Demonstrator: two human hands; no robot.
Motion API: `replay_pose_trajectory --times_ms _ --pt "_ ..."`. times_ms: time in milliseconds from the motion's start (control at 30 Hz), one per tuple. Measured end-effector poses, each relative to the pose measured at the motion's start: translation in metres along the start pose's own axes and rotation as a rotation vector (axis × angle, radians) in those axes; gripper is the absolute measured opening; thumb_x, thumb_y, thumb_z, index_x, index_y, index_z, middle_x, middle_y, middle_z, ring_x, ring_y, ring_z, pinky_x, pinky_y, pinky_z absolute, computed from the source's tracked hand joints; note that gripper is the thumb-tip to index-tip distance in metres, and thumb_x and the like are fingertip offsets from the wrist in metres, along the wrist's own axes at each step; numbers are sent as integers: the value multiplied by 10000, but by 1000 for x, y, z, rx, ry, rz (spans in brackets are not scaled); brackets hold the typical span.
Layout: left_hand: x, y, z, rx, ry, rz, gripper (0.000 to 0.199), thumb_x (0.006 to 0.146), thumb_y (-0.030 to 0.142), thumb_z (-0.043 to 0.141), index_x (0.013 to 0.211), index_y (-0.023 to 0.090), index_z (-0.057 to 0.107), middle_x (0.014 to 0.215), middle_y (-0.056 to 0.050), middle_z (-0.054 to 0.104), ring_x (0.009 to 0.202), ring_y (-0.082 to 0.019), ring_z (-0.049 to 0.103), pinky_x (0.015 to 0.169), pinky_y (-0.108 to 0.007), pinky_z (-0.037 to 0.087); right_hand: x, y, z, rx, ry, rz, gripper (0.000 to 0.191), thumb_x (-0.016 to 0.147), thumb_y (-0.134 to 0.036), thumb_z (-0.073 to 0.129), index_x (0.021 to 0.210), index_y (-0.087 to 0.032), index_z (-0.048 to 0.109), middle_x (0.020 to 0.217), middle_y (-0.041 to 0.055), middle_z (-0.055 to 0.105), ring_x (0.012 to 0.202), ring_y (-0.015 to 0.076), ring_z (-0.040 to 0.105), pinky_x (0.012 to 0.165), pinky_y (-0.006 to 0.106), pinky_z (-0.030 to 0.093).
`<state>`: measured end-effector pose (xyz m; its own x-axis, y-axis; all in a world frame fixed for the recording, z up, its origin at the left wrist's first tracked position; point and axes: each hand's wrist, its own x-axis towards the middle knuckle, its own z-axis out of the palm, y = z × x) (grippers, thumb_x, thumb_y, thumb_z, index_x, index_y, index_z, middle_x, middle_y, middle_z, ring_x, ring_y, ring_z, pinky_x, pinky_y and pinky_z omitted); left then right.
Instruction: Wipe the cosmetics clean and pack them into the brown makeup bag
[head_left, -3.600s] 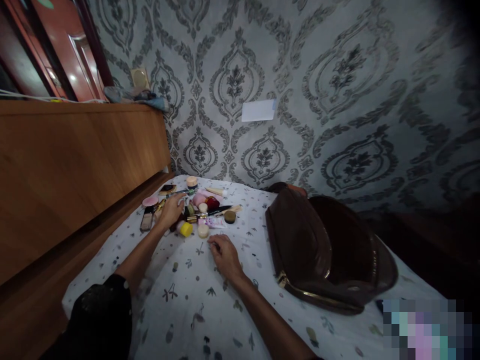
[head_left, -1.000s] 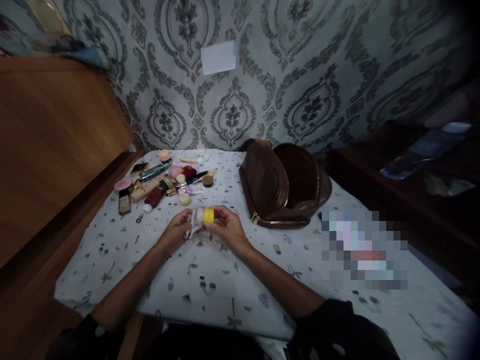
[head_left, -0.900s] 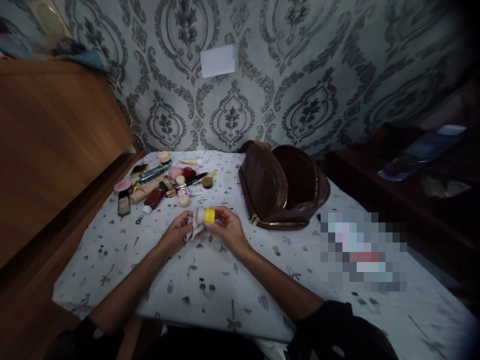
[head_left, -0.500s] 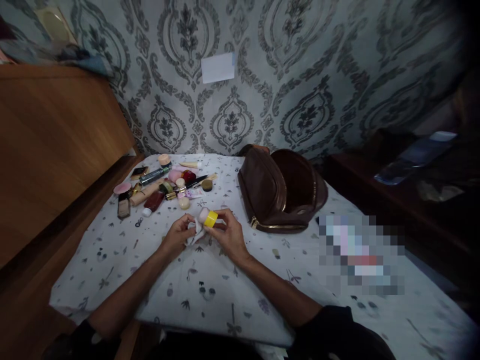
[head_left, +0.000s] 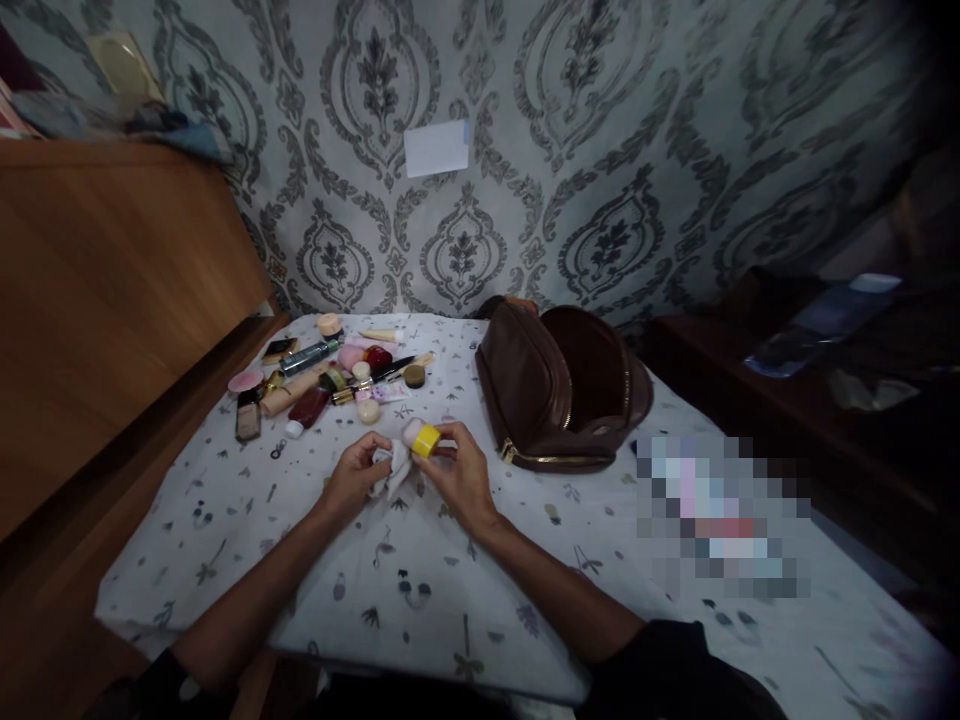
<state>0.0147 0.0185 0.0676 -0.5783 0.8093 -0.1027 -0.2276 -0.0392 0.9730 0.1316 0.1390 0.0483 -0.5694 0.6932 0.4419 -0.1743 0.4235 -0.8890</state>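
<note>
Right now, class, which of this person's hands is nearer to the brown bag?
The right. The right hand, holding the jar, is just left of the bag, toward the viewer; the left hand, holding the cloth, is farther left.

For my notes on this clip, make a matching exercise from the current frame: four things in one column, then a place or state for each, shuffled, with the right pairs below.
Things:
1. White cloth
2. Yellow-and-white container
3. Dark red bottle
4. Brown bag

Place or state:
A. Lying down, with a white cap at its near end
B. Open at the top, with a gold zip along its near edge
C. Held in the left hand
D. Held in the right hand

Right pairs: 1-C, 2-D, 3-A, 4-B
</note>
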Motion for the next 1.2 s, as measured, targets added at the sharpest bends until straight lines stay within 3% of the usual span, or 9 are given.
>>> replay_pose_trajectory --times_ms 433,667,800,1000,1200 --pt "-1 3 -6 290 48 165 296 662 364 721 846 186 573 697 58 598 479 -64 457 474 -188 374 -1 3 -1 -198 -55 -45 236 694 -193 663 900 -211 550 928 34 568 864 200 574 710 318 535" --pt "-5 2 -11 709 -55 541 183 779 191 586 938 191 676 865 -22 654 832 -173 607 776 -284 471 1 0 1 -114 -32 115 220 668 -246 683 827 -214 535 813 -7 601 751 169 594 658 290 524" --pt "-6 -4 -12 841 -151 684 230 830 118 520 991 195 666 879 -36 617 814 -157 591 743 -264 466 3 0 0 85 -27 261 295 642 -323 738 810 -208 526 765 -10 612 704 159 604 640 278 520" --pt "-6 -5 -11 878 -135 650 228 819 104 502 955 200 658 873 -36 601 808 -166 577 738 -268 453 7 -2 -5 416 -38 397 424 583 -436 821 780 -205 526 781 -2 633 743 164 617 678 288 532" --pt "-6 3 -8 723 25 556 172 765 141 526 854 208 657 812 -16 599 805 -179 572 749 -282 436 8 -6 -7 615 -150 506 413 602 -472 813 833 -203 602 812 14 671 728 179 642 578 275 522"
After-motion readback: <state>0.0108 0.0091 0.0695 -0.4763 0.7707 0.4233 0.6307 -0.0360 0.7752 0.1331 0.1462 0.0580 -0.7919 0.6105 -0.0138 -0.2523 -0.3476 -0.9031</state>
